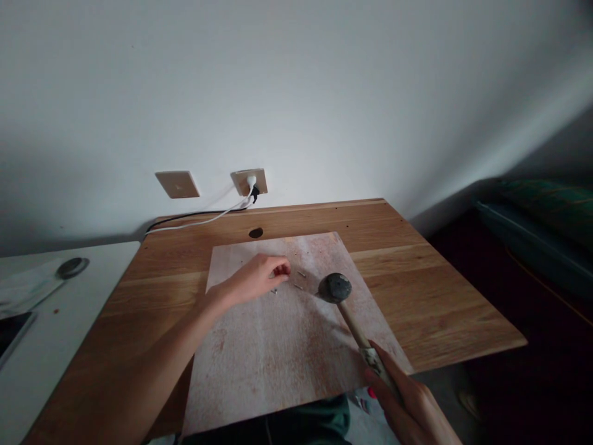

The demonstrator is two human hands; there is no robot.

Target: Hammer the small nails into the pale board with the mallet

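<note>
A rubber mallet [338,288] with a black head and a wooden handle is gripped in my right hand [407,395]. Its head hangs over the right part of a pale, worn wooden board [259,358]. My left hand [272,269] is low over the upper middle of the board, fingers curled in and pinched together. Whatever sits between those fingertips, if anything, is hidden. Several small nails are close by: one nail [302,274] and another nail [298,287] lie to the right of the fingers, and a third nail [274,291] is just below the hand.
Under the board is a wooden tabletop [445,309] with a dark round hole [256,233] near the wall. Cables [204,219] run along its back edge to a wall socket [250,182]. A white surface [69,346] adjoins at left, bearing a dark round object [70,267].
</note>
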